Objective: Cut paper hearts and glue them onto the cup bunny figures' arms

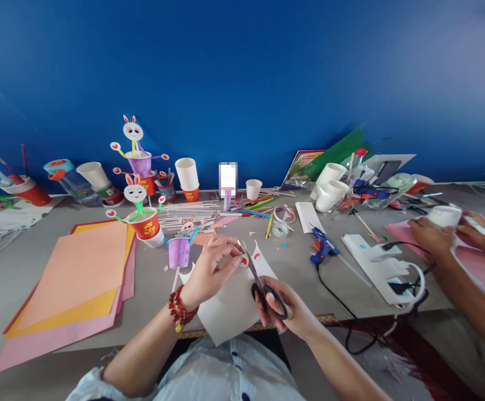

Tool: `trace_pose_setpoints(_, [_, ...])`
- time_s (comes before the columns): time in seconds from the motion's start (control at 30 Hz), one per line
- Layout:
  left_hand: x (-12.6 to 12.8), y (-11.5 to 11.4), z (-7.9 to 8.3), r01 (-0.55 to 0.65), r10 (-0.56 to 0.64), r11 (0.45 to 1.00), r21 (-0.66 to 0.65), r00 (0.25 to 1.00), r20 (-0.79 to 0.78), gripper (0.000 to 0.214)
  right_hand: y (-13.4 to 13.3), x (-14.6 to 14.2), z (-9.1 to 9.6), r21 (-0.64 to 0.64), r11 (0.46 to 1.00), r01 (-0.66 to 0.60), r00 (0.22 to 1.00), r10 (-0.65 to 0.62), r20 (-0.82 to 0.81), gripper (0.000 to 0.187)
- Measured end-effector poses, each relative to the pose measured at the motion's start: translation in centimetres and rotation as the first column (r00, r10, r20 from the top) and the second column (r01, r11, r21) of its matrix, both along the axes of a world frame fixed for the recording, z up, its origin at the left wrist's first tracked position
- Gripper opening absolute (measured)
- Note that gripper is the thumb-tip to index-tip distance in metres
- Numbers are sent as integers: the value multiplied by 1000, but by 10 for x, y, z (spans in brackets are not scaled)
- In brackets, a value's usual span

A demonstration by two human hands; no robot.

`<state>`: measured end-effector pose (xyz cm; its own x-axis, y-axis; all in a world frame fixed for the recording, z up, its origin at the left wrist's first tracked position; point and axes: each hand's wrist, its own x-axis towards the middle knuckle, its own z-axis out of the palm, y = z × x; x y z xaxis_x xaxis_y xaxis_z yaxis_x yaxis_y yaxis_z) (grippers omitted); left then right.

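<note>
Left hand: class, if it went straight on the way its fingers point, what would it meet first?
Most likely the scissors, which lie just past the small round cutout pinched in the left hand, though depth is hard to judge here.

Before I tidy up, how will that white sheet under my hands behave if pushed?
The white sheet looks thin, so it's probably light and floppy. Its near corner juts past the table edge, so it might slide off.

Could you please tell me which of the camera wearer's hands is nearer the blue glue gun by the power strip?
Right. The right hand, holding the scissors, is left of the glue gun and closer to the camera; the left hand is farther left.
</note>
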<state>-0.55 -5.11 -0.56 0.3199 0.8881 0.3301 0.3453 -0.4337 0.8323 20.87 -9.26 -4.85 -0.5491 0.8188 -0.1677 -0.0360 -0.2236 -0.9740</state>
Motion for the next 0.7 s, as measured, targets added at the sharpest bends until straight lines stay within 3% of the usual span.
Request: trace_pose_setpoints(0.7, [0, 2, -3, -6, 6, 1000, -10, 999, 44, 15, 3, 0, 2, 30, 999, 32, 999, -33, 31, 62])
